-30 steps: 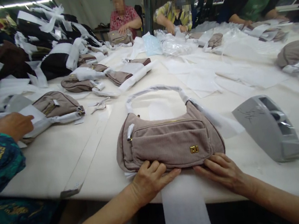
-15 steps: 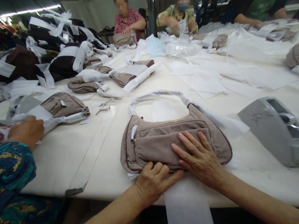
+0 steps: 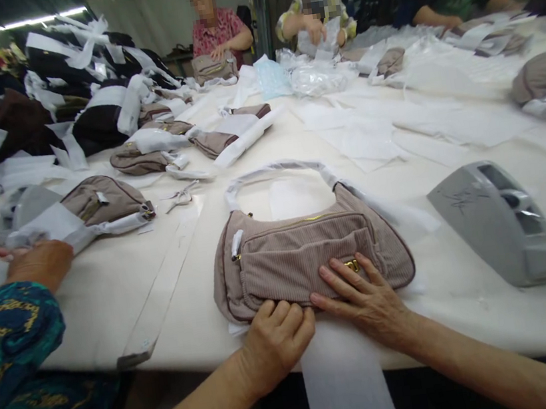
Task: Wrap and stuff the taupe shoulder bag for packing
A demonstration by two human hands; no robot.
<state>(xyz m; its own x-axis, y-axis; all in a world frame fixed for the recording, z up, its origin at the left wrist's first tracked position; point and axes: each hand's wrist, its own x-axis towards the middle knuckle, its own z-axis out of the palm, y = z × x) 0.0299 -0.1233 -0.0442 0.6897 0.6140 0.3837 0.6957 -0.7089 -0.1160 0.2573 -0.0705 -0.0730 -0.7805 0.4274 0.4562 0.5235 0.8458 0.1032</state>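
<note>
A taupe ribbed handbag lies flat before me, its handle wrapped in white paper and arched away from me. My left hand is closed on the bag's near edge, fingers curled over it. Fingers outstretched, my right hand rests flat on the lower right of the front pocket, partly covering a gold metal logo. Under the bag runs a white paper strip, which hangs over the table edge. A small wrapped zipper pull sits at the pocket's left end.
A grey tape dispenser stands to the right. At left, a co-worker's hand handles paper beside another taupe bag. Thread snips lie between us. Dark bags are heaped at back left; white paper sheets cover the far table.
My left hand's fingers have curled in more tightly at the bag's near edge. My right hand has slid down slightly, baring part of the gold logo. The whole view has shifted a little.
</note>
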